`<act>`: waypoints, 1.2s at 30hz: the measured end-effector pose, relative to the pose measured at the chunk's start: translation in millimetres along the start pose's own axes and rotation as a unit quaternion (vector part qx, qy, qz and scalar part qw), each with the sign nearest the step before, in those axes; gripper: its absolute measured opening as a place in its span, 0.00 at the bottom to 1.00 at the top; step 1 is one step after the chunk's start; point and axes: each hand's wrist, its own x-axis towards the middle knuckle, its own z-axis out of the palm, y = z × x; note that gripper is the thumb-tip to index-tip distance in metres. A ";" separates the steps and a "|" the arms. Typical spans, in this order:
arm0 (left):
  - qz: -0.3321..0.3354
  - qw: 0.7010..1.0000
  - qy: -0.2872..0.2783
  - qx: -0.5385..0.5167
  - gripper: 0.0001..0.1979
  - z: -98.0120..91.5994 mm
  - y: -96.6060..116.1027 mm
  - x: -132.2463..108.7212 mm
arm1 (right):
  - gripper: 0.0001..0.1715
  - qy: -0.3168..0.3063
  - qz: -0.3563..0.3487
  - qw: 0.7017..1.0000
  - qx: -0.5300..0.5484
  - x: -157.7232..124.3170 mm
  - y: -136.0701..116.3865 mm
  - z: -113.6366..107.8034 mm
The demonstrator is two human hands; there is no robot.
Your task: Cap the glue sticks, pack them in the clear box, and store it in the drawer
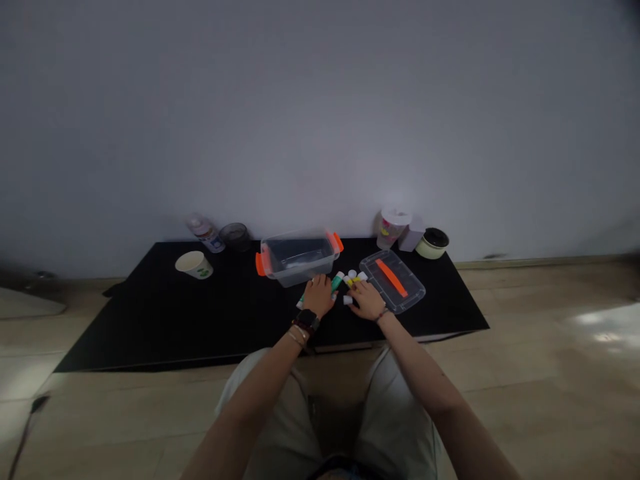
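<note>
My left hand point(318, 295) rests palm down on the black mat point(165, 313), its fingers curled over green tubes point(337, 282) with white caps. My right hand point(367, 300) lies beside it, its fingers bent over several small white-capped tubes point(353, 276), one of them yellow. A clear plastic box point(298, 257) with orange latches stands open just beyond both hands. Its clear lid point(393, 281) with an orange handle lies flat to the right of my right hand.
A paper cup point(195, 265), a tilted bottle point(205, 233) and a dark jar point(235, 235) sit at the mat's back left. A plastic cup point(391, 227), a small box point(413, 235) and a round tin point(433, 243) stand at the back right. Wooden floor surrounds the mat.
</note>
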 end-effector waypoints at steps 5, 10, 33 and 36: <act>-0.009 1.000 -0.017 0.022 0.13 6.4 -2.6 2.0 | 0.15 0.115 -0.002 0.991 0.069 4.1 -13.2 13.2; -0.018 0.999 0.008 0.037 0.13 -9.9 -4.1 -9.3 | 0.14 0.238 0.075 0.939 0.235 8.9 -17.7 20.0; -0.041 0.863 -0.124 -0.488 0.24 -2.7 -42.5 -63.0 | 0.27 0.150 0.161 0.772 0.597 4.8 -23.3 -1.2; -0.036 0.816 -0.184 -0.546 0.26 -2.6 -40.8 -64.4 | 0.26 0.151 0.146 0.792 0.573 1.7 -27.2 -1.9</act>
